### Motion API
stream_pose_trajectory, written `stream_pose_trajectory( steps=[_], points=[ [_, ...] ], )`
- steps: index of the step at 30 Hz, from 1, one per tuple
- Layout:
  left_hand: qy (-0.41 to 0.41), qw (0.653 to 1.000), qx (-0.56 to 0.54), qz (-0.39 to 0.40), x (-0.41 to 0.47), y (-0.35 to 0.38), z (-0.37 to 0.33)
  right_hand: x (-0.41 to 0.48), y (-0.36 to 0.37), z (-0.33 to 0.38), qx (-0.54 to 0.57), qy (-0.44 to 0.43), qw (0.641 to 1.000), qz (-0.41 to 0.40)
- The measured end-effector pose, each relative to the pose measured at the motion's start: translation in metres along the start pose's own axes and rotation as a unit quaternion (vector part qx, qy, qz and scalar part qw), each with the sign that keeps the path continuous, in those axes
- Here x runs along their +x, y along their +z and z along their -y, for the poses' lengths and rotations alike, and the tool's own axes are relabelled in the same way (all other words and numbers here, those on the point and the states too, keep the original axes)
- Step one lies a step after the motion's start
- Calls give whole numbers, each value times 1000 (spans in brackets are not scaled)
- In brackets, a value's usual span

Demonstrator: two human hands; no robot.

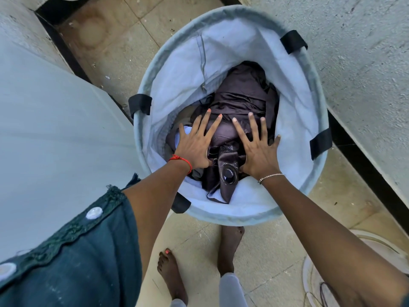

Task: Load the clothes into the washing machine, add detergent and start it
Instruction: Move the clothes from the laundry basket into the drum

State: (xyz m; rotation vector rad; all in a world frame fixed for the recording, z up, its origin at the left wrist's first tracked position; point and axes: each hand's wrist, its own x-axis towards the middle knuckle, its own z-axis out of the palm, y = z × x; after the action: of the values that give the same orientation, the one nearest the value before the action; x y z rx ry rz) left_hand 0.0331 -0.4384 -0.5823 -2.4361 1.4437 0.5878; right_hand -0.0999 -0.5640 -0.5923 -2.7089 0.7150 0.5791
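A round pale-blue laundry basket point(230, 29) with black strap handles stands on the floor in front of me. Inside lies a heap of dark brown, shiny clothes point(243, 94), one piece with a round metal eyelet near the front. My left hand point(194, 142) is spread with straight fingers over the left of the heap. My right hand point(257, 147) is spread the same way over the right of the heap, its thumb near the basket's lining. Neither hand grips anything. The washing machine's white side point(55, 134) fills the left of the view.
Beige floor tiles point(115, 41) run behind the basket, with a black skirting strip and a rough grey wall point(365, 63) at the right. My bare feet point(170, 273) stand just below the basket. A round white object with thin cords point(314, 273) lies at the lower right.
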Motion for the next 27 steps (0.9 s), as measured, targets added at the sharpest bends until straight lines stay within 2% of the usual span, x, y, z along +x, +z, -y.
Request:
stream_pose_trajectory(
  steps=[8, 16, 22, 27],
  points=[
    [-14, 999, 0, -38, 21, 5, -17, 22, 4, -10, 11, 15, 1000, -10],
    [-15, 999, 19, -25, 30, 22, -21, 28, 20, -8, 109, -26, 994, -3],
    [-7, 1000, 1, 19, 32, 28, -25, 30, 28, -7, 75, -27, 997, -7],
    [-4, 1000, 9, 5, 31, 35, -32, 32, 33, -10, 39, -35, 999, 11]
  ],
)
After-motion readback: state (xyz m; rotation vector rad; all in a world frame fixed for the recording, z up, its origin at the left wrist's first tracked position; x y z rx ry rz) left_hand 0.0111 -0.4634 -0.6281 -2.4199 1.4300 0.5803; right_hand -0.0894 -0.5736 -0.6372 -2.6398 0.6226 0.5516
